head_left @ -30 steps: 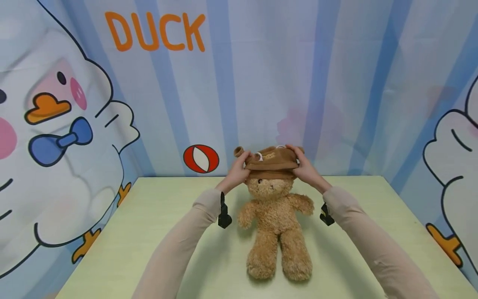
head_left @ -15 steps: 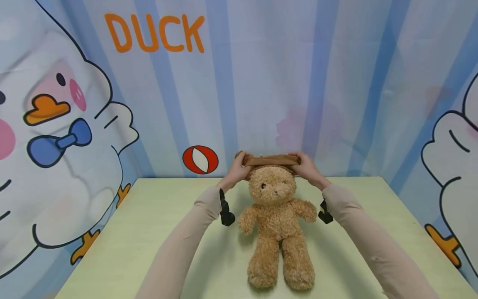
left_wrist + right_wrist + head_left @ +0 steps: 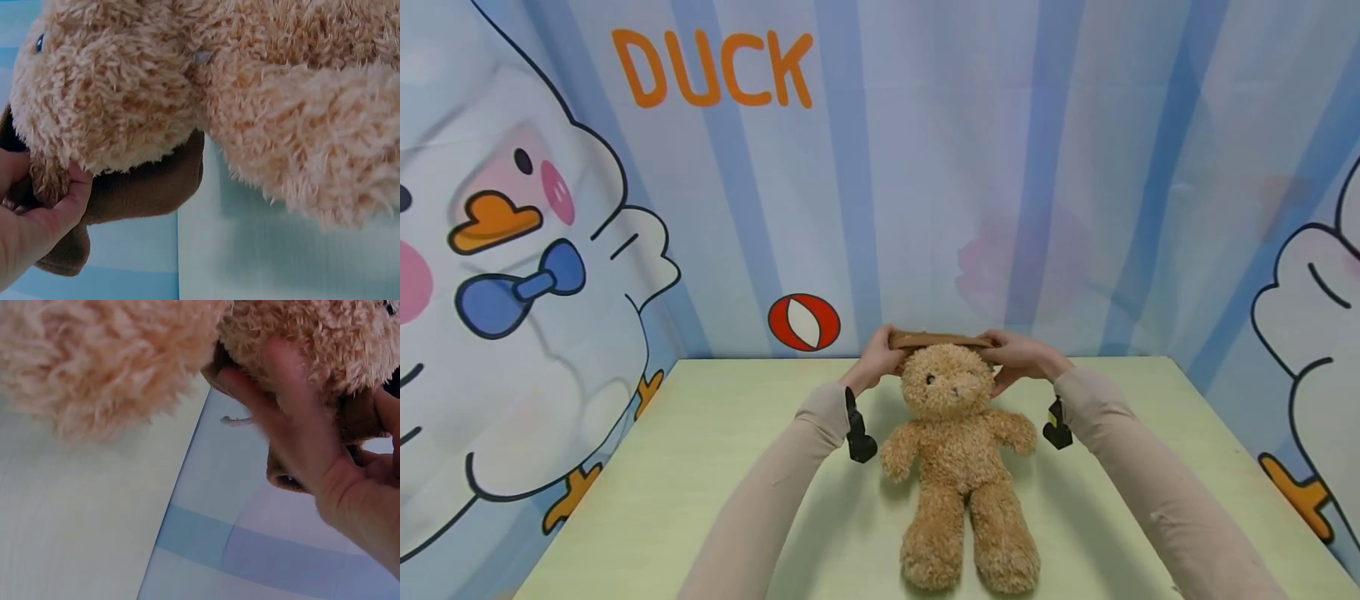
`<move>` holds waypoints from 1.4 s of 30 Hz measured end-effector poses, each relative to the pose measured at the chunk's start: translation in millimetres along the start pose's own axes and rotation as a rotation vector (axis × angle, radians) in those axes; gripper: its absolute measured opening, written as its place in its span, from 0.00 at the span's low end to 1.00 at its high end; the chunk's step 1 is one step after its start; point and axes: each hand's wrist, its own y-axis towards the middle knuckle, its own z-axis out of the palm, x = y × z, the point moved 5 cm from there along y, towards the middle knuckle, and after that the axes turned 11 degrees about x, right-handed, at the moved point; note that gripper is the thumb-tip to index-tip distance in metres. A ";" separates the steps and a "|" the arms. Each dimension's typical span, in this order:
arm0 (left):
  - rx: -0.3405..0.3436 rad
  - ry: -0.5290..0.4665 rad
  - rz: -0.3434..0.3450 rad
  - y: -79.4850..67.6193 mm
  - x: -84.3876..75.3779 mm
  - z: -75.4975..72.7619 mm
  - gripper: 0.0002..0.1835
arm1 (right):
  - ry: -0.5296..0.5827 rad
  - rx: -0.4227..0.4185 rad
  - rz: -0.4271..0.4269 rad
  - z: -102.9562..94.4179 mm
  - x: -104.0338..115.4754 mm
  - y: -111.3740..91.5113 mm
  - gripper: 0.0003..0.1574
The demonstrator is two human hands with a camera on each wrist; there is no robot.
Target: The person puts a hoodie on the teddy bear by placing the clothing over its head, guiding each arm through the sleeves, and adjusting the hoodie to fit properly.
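Note:
A curly light-brown teddy bear [image 3: 958, 450] lies face up, its head toward the backdrop. A brown cloth hat [image 3: 934, 340] sits behind the top of its head, mostly hidden in the head view. My left hand [image 3: 880, 358] is at the left of the head; the left wrist view shows its thumb and finger pinching the bear's ear [image 3: 50, 179] beside the hat [image 3: 150, 190]. At the other side, my right hand [image 3: 1018, 354] holds the hat's edge [image 3: 362, 417]. Two of its fingers [image 3: 290, 394] stretch along the head, blurred.
The pale green table [image 3: 737, 433] ends at a striped blue backdrop [image 3: 925, 167] printed with ducks, just behind the hat. A thin whitish cord [image 3: 236, 421] hangs by the right hand. Black wrist cameras [image 3: 861, 442] are strapped below both hands.
The hat has tilted back and down from over the bear's brow, baring the face and top of the head. Both hands have come lower; the right hand has turned, its fingers now beside the head.

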 end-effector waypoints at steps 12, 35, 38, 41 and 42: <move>-0.209 0.126 0.110 -121.9 -196.3 49.8 0.15 | -0.180 -0.266 -0.120 -4.8 12.5 -4.1 0.17; -0.182 0.137 0.066 -152.2 -174.7 73.9 0.32 | -0.129 -0.344 -0.195 7.0 -33.0 0.3 0.31; -0.148 0.375 0.175 -154.6 -174.2 81.2 0.33 | -0.276 -0.387 -0.217 10.6 -37.4 1.3 0.33; -0.074 0.566 0.255 -158.0 -171.9 90.9 0.30 | -0.475 -0.411 -0.246 16.6 -38.8 1.6 0.30; -0.041 0.605 0.262 -159.1 -170.5 93.9 0.31 | -0.543 -0.414 -0.254 18.9 -38.4 1.2 0.31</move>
